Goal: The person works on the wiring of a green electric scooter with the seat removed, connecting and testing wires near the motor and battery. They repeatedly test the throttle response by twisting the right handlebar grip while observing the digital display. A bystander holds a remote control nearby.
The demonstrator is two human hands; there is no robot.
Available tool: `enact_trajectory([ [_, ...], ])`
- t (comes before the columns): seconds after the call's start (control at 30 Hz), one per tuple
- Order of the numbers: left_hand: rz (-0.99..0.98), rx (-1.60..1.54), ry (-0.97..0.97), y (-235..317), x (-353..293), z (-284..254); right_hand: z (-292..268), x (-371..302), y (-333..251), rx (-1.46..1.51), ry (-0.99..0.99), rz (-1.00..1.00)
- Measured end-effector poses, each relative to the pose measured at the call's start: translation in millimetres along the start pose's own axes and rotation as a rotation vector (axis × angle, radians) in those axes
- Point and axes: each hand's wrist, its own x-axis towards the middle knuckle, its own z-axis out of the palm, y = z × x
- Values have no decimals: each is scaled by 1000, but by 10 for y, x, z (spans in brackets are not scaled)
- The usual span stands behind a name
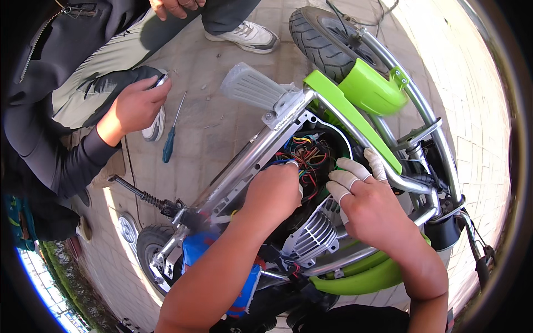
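Note:
An electric scooter or small motorbike with a silver tube frame (227,166) and lime-green panels lies on its side before me. Its open compartment holds a tangle of coloured wires (313,158). My left hand (275,188) reaches in among them, its fingers closed on some wires; their tips are partly hidden. At the compartment's right edge, my right hand (369,202) lies with its fingers extended and slightly bent, white covers over several of them. No held object shows in it. Below the wires sits a finned silver housing (313,236), close to both hands.
A tyred wheel (319,41) and green fender (372,89) stand at the top. A blue-handled screwdriver (172,136) lies on the paving at left. Beside it a crouching person's hand (133,105) holds a small metallic object. A clear-wrapped footrest (252,86) juts out. A blue bag (197,247) lies under my left forearm.

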Motion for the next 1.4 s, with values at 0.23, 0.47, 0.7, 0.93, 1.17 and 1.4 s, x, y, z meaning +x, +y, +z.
enact_trajectory([
  [0.23,-71,-91,18,43,4,-51,72,64,-35,17,-103,-94],
  [0.47,-11,-94,55,-7,-9,-6,32,117,-31,5,-312,-49],
  [0.7,-29,-124,-16,66,-44,-129,42,103,-24,30,-262,-54],
  [0.93,50,-53,48,2,-15,-7,30,122,-35,31,-279,-70],
  [1.17,3,-70,-31,27,28,-85,-31,101,7,51,-316,-48],
  [1.4,73,-75,-10,-64,-2,-63,-635,-225,27,83,-65,130],
])
